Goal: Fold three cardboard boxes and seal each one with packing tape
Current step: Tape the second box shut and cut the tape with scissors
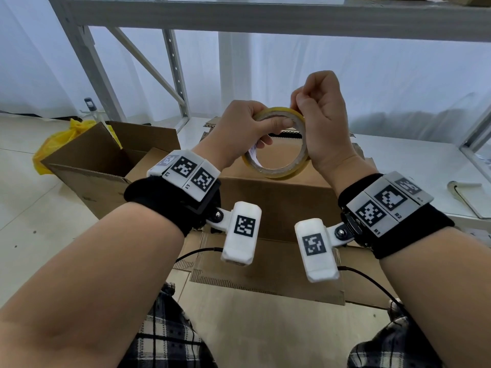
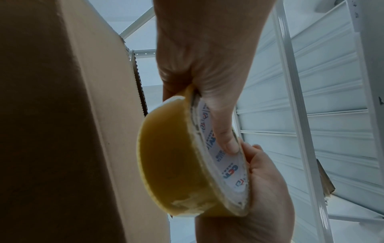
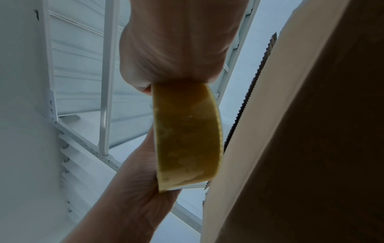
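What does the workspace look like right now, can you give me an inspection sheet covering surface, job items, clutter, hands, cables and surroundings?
Surface: pale floor with flattened brown cardboard sheets in front of the person.
Job's things: yellowish roll of packing tape held above an upright brown cardboard box; a second brown cardboard box, open-topped, stands to its left.
Clutter: yellow plastic bag behind the open box.
Hands: left hand grips the roll, thumb through its core; right hand pinches at the roll's top edge.
Cables: thin black cables run from the wrist cameras.
Surroundings: white metal shelving frame, white curtain.
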The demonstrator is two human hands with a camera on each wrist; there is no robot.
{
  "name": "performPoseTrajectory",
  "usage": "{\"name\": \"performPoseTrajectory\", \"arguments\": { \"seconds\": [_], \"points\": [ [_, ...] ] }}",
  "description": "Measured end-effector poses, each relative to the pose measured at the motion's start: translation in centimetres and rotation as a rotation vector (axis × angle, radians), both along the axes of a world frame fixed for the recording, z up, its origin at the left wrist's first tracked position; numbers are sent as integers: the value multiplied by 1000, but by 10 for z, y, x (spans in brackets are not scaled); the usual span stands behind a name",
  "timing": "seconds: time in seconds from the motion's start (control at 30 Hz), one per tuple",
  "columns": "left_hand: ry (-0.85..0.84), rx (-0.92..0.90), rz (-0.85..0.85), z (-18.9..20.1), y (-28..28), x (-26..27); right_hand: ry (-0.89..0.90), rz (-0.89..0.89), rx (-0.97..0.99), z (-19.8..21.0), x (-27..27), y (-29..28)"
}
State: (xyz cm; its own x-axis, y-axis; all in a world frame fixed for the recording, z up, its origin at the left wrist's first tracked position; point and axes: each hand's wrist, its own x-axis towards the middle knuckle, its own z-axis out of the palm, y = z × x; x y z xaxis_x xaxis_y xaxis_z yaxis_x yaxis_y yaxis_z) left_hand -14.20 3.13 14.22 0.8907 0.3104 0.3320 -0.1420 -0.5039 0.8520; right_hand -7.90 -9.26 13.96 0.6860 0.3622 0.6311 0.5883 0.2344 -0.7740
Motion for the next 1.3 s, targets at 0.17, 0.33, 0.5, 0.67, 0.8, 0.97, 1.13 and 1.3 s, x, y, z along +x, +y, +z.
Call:
{"name": "performPoseTrajectory", "arguments": {
  "seconds": [0.17, 0.33, 0.5, 0.67, 0.8, 0.97, 1.13, 1.3],
  "points": [
    [-10, -2, 7, -1, -1, 0, 13, -13, 23, -1, 0, 0],
    [-16, -27, 11, 0, -1, -1, 7, -44, 48, 0, -2, 1],
    [-19, -28, 13, 0, -2, -1, 0, -11, 66, 2, -2, -1],
    [-19, -3, 18, 0, -3, -2, 9, 4, 56, 2, -1, -2],
    [-9, 6, 16, 0, -3, -2, 21, 34, 40, 3, -1, -3],
    [-149, 80, 92, 12, -1, -4, 92, -64, -233, 8, 8, -5],
    [-123, 129, -94, 16, 1, -11, 182, 55, -199, 8, 9, -11],
    [-184, 110, -60, 7, 0, -10, 224, 61, -94, 4, -4, -3]
  ]
}}
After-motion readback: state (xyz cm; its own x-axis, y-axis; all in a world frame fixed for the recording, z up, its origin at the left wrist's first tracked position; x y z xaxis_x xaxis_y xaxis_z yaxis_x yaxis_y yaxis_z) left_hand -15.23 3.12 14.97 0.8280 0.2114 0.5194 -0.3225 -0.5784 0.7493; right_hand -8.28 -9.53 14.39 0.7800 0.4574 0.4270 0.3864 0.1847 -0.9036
